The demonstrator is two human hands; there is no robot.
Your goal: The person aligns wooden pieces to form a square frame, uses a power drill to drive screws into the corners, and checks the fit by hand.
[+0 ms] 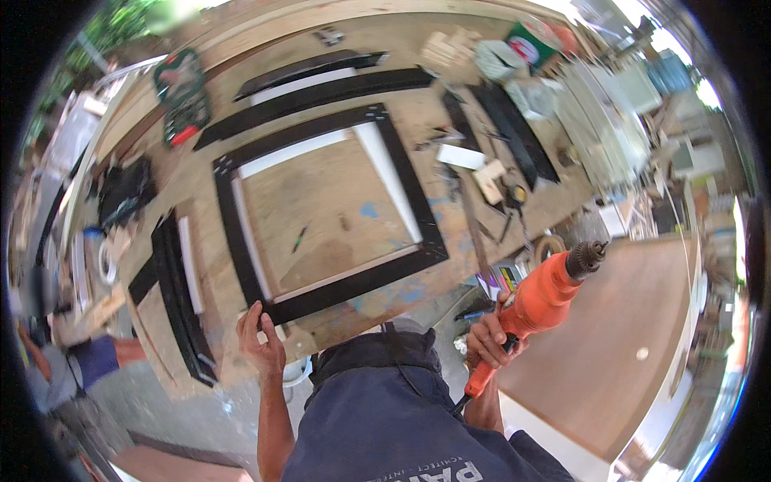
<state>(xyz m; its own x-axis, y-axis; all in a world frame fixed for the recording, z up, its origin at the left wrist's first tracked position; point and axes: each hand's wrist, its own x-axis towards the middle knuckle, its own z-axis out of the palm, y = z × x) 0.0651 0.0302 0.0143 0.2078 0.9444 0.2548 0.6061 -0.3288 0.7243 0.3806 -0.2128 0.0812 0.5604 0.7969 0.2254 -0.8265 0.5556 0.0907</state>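
My right hand (491,341) is wrapped around the handle of an orange corded power drill (540,299), held off the table to the right with its black chuck pointing up and right; I see no bit in the chuck. A black square frame (353,295) with white inner strips lies on the wooden workbench (321,205). At the frame's near left corner is my left hand (262,337), its fingers stretched out and the tips at the edge. A slim dark pen-like tool (299,239) rests inside the frame's opening.
Loose black strips lie left (178,297), behind (313,98) and right (514,132) of the frame. A dark green tool with a red end (181,96) sits far left. A tape measure (519,194) and wood blocks (488,181) are at the right. A brown panel (618,345) stands beside me.
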